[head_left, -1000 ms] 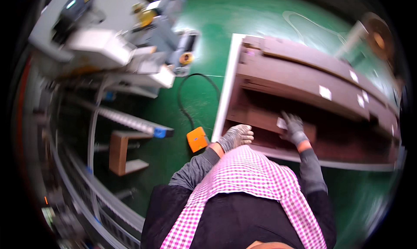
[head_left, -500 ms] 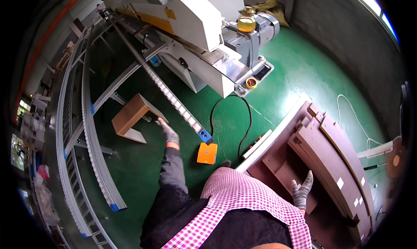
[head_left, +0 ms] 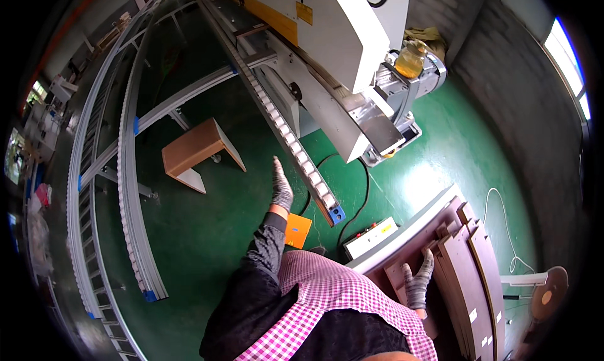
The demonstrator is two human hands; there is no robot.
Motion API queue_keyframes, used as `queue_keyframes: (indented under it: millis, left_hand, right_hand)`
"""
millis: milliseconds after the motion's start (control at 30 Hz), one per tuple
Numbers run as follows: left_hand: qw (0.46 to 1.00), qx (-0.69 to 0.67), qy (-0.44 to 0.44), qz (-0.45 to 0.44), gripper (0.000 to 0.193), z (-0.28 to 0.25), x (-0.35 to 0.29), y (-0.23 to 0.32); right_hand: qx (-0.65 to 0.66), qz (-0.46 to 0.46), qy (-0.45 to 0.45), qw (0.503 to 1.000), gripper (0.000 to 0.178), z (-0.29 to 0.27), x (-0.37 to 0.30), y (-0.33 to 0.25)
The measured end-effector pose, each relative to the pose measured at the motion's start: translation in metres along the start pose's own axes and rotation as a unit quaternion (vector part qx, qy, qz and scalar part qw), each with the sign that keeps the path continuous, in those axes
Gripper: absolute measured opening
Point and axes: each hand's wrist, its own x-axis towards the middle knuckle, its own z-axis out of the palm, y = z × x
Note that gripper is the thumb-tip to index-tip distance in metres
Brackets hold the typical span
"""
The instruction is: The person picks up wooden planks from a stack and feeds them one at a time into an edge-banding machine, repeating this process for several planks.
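My left hand (head_left: 281,188), in a grey striped glove, is held out above the green floor with its fingers stretched and nothing in it. Nearest to it are an orange box (head_left: 297,231) and the blue-capped end of a rail with white rollers (head_left: 294,142). My right hand (head_left: 418,282), gloved the same way, is open with the thumb apart from the fingers. It hangs over or beside a stack of reddish-brown boards (head_left: 458,279) with small white labels; whether it touches them I cannot tell.
Left of me stand long roller conveyor rails (head_left: 135,235) and a small brown bench (head_left: 195,148) on the floor. Ahead is a large white machine (head_left: 355,37) with a motor and a jar of yellow liquid (head_left: 410,60). A black cable (head_left: 367,188) loops near a white control box (head_left: 372,237).
My view has shifted, so the machine and rail sit farther right. My left hand has moved rightward, away from the brown bench toward the rail's end. Both hands stay open.
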Motion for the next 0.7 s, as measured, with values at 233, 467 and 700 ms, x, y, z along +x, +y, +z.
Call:
queue_keyframes:
  millis: [233, 467, 700]
  left_hand:
    - [0.986, -0.023, -0.03, 0.16, 0.063, -0.007, 0.107, 0.067]
    - [0.863, 0.35, 0.012, 0.363, 0.089, 0.044, 0.184, 0.081]
    - [0.767, 0.519, 0.042, 0.374, 0.111, 0.078, 0.199, 0.076]
  right_hand:
    - [0.169, 0.112, 0.002, 0.979, 0.061, 0.043, -0.006, -0.017]
    - [0.205, 0.056, -0.014, 0.977, 0.057, 0.079, 0.011, -0.037]
    - [0.095, 0.038, -0.02, 0.995, 0.059, 0.074, 0.027, -0.06]
